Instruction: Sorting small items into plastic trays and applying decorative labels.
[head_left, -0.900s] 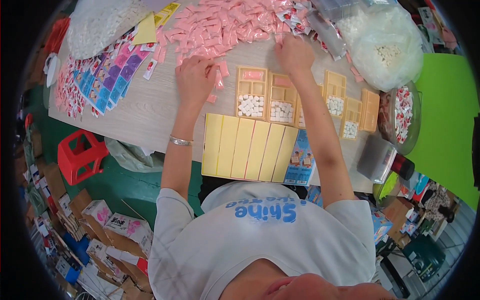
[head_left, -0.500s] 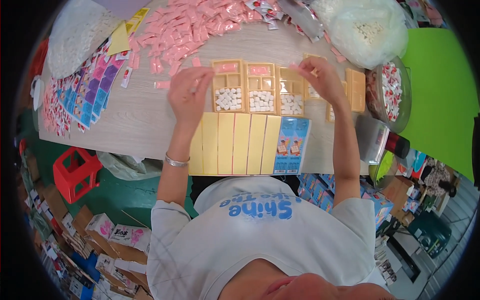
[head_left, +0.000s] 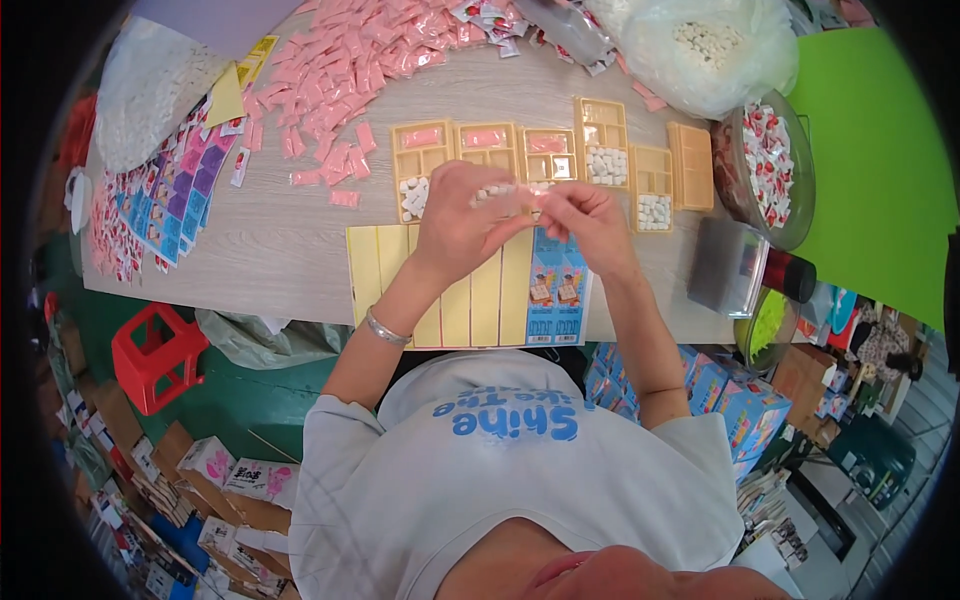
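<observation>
The small white pieces (head_left: 497, 190) are now sitting pinched in the fingers of both hands, above the yellow trays (head_left: 480, 165) on the bench (head_left: 280, 250). The left hand (head_left: 462, 222) and right hand (head_left: 585, 218), earlier apart over the far trays, are now meeting near the yellow cards (head_left: 440, 285).

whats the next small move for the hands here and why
Probably lower the small white pieces down into an open yellow tray. The left hand and right hand meet just above the row of trays, pinching the pieces between them. The trays show pink packets on top, and several already have white pieces below, so the pieces likely go into one that lacks them.
</observation>
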